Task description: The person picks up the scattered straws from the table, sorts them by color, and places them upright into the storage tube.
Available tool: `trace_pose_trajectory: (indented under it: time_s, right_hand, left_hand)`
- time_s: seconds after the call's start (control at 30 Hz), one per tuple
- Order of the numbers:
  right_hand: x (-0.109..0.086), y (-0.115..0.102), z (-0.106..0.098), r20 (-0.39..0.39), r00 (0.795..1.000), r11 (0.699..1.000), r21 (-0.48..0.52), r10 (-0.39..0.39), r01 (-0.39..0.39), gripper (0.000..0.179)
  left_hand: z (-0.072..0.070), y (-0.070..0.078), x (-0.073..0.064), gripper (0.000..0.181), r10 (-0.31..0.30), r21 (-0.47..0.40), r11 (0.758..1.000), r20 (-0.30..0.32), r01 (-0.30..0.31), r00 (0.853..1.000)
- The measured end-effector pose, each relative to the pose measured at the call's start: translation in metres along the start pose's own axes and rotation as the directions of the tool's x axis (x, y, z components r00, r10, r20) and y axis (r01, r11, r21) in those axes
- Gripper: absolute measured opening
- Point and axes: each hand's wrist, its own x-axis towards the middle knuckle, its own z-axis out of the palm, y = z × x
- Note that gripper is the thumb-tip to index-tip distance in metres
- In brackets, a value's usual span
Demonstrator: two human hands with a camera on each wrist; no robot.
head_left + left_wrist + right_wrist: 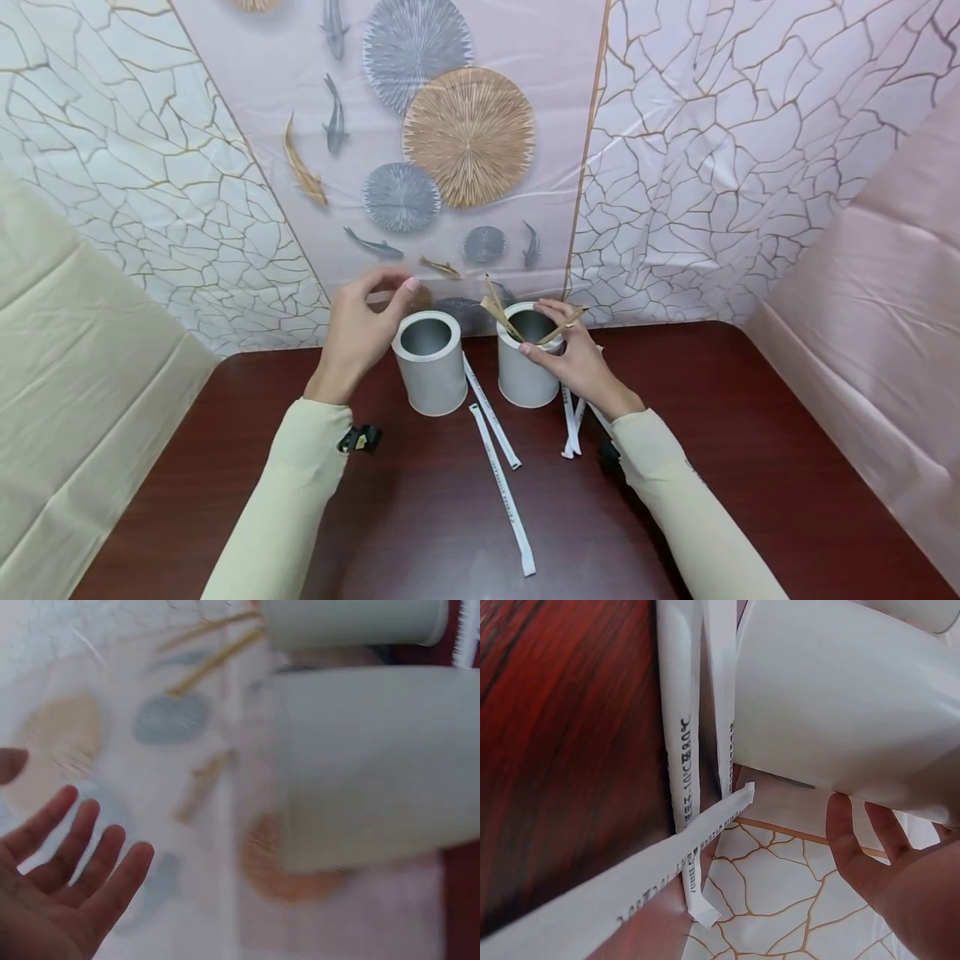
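Two light grey cans stand side by side with their open tops up. My right hand [573, 354] grips the right can [525, 379] near its rim, thumb in front and fingers round the far side. Several thin tan straw-like sticks [497, 312] lean out of this can; one slants over my right hand. My left hand [363, 325] is raised beside the left can [433, 383], fingers loosely bent and thumb apart, holding nothing. In the left wrist view its fingers [124, 881] point toward the can without touching. The dark inside of the left can shows no stick.
Long white printed paper strips [504, 492] lie on the dark red table [420, 517] between and in front of the cans. More crossed strips [679, 787] lie right of the right can. A patterned cloth wall [667, 167] rises close behind the cans.
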Motion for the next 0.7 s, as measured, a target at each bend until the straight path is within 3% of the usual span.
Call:
trace_pose_trajectory:
  time_s: [0.13,0.3,0.5,0.7]
  right_hand:
    - [0.0,0.001,-0.001,0.007,1.0,1.0,-0.004,0.003,-0.003,0.07]
    - [-0.001,0.002,-0.001,0.007,1.0,1.0,0.004,0.018,-0.018,0.07]
    - [-0.003,0.004,0.0,0.009,1.0,1.0,-0.006,0.018,-0.018,0.07]
    - [-0.001,0.005,-0.001,0.005,1.0,1.0,-0.012,0.008,-0.008,0.071]
  left_hand:
    - [0.001,-0.031,-0.012,0.035,-0.025,0.009,1.0,0.062,0.024,0.998]
    - [0.013,-0.061,-0.026,0.051,-0.032,0.103,0.995,0.161,0.016,0.986]
    - [0.03,-0.075,-0.038,0.072,-0.093,0.218,0.975,0.231,0.041,0.969]
    - [0.046,-0.081,-0.041,0.076,-0.121,0.237,0.969,0.203,0.071,0.972]
